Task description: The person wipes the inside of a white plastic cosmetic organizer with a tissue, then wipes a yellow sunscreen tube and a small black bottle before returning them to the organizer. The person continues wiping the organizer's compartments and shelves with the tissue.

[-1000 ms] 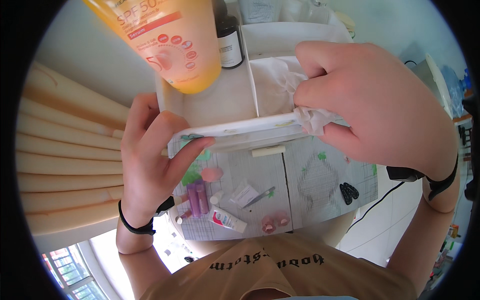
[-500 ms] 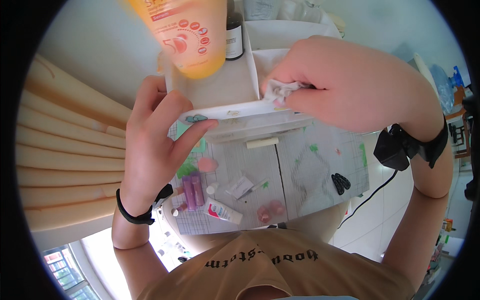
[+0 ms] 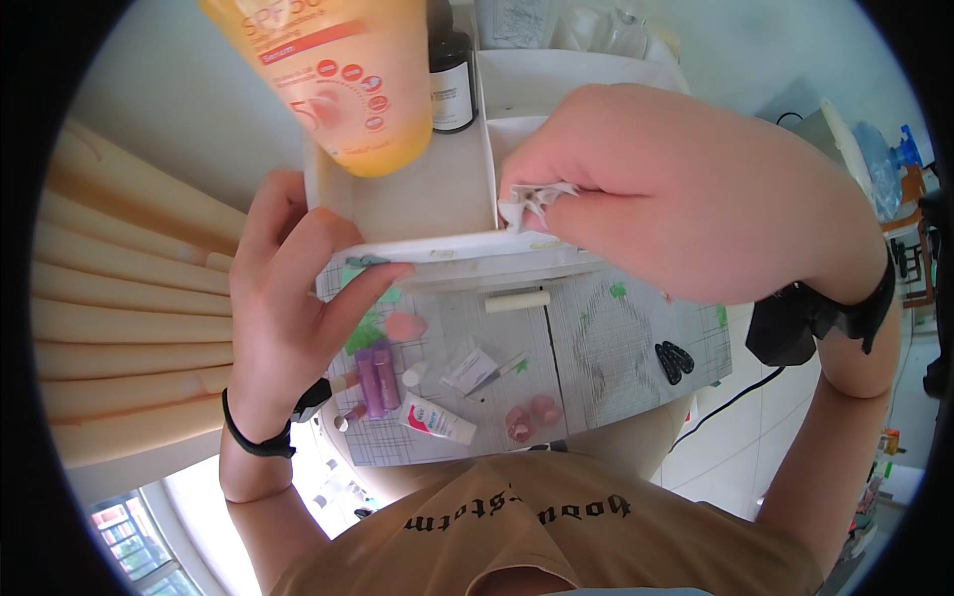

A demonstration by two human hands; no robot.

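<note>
Tissue [image 3: 538,203] pinched inside the white organizer [image 3: 447,246]

Your right hand [image 3: 636,184] pinches the crumpled tissue in the organizer's front right compartment [image 3: 510,134], close to the divider [image 3: 486,139]. Your left hand [image 3: 283,288] pinches the organizer's front left corner between thumb and fingers. A yellow-orange tube [image 3: 368,104] is in the left compartment [image 3: 422,207].

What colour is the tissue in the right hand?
The tissue is white, seen best in the head view.

White divided box [image 3: 422,211]: smooth plastic, satin look. Crumpled white sheet [image 3: 531,203]: thin, matt, cloth or paper unclear. Yellow-orange squeeze tube [image 3: 348,104]: smooth plastic, slight gloss.
</note>
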